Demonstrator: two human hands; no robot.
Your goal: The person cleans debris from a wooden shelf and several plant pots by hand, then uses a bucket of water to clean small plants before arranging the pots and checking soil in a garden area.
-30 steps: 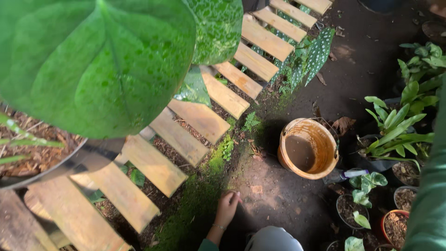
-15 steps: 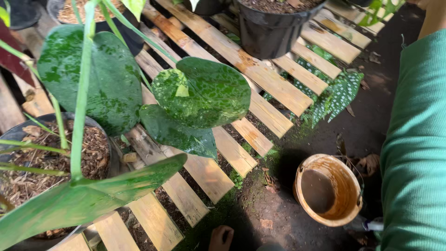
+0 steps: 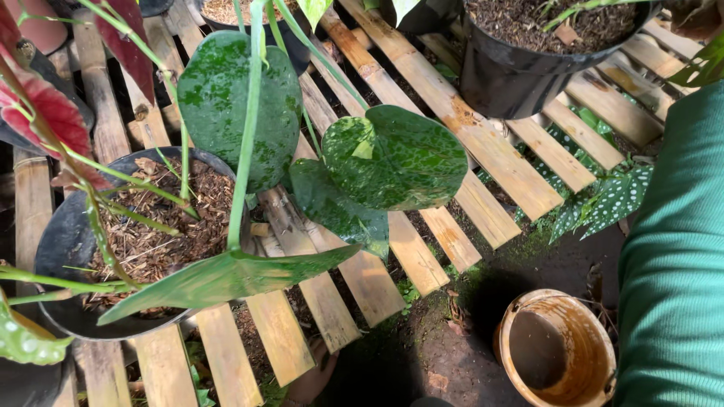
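Note:
Only part of my left hand (image 3: 311,380) shows at the bottom edge. It rests low on the dark soil by the ends of the wooden slats (image 3: 362,279), and its fingers are mostly hidden. My right arm's green sleeve (image 3: 671,286) fills the right side, with the hand itself out of frame. A black pot (image 3: 68,241) of bark mulch stands on the slatted rack at left. Long stems rise from it, carrying round, speckled green leaves (image 3: 396,154). An empty orange-brown bucket (image 3: 558,350) sits on the ground between hand and sleeve.
A large black pot (image 3: 513,75) of soil stands on the slats at the top right. White-spotted narrow leaves (image 3: 611,200) grow by the rack's edge. Red leaves (image 3: 45,113) hang at the far left. Moss and small weeds edge the slats.
The view has swung down and to the left, bringing the mulch pot and speckled leaves closer. The bucket has slid toward the lower right, and my left hand stays low at the bottom edge.

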